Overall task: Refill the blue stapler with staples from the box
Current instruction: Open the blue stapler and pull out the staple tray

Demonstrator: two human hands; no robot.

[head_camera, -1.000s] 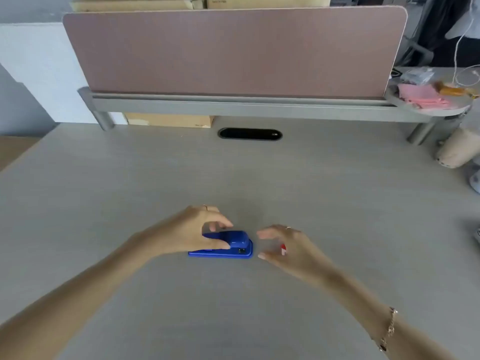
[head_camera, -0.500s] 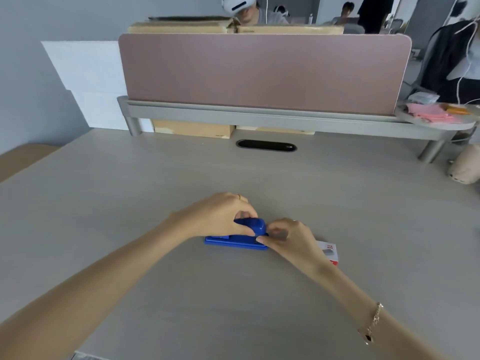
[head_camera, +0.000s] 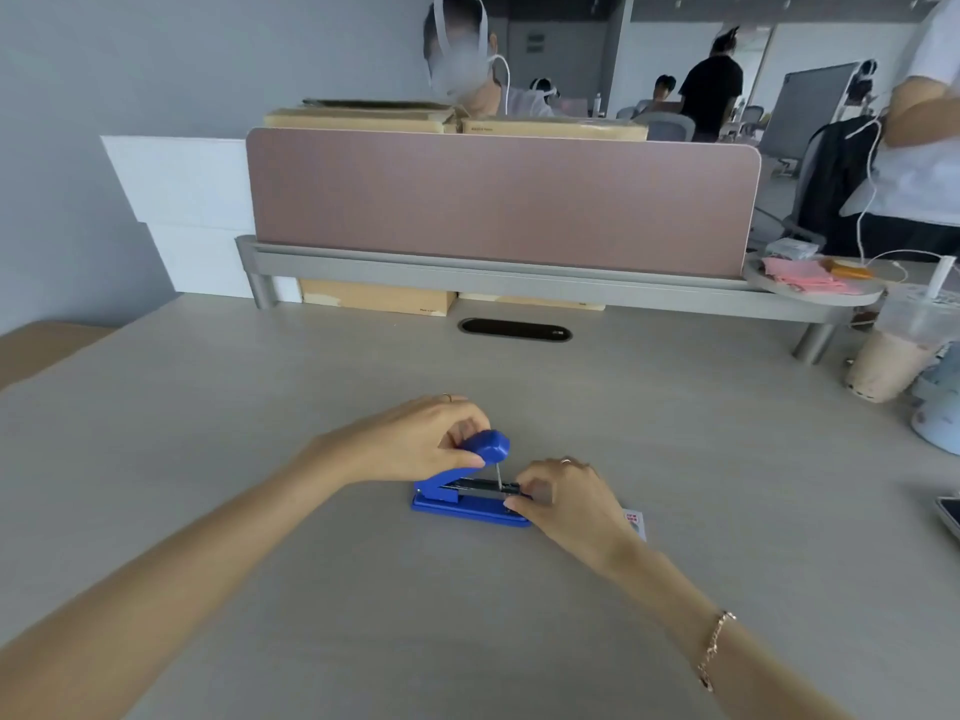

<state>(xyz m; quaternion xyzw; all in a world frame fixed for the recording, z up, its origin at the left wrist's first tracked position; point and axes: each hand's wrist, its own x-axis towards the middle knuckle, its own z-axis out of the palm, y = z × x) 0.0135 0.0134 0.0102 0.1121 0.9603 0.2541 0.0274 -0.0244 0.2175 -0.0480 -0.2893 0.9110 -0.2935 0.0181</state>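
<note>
Blue stapler [head_camera: 467, 498], opened for loading: its base lies flat on the pale wood-grain desk [head_camera: 260, 418], near the middle of the desk and toward the near edge. The blue top cover [head_camera: 488, 445] is raised and tilted, exposing the dark staple channel [head_camera: 485, 488]; a thin metal rod runs from the cover down to the channel. No brand or lettering can be read on the stapler.

The left hand [head_camera: 415, 441] is closed around the raised cover, thumb beneath it and fingers curled over it. The right hand [head_camera: 566, 498] pinches narrowly at the front end of the channel, thumb and forefinger touching the stapler; whether it holds staples cannot be told. A ring shows on each hand, and a chain bracelet [head_camera: 714, 649] circles the right wrist.

The staple box [head_camera: 636, 522], white with red marks too small to read, lies on the desk just beyond the right hand, largely hidden by it.

Toward the far edge, a dark oval cable slot [head_camera: 514, 330] opens in the desk, before a mauve partition panel [head_camera: 498, 200]. Cardboard boxes [head_camera: 379, 299] beneath the panel's rail bear small illegible print. A lidded drink cup [head_camera: 898, 350] stands at the far right edge.
</note>
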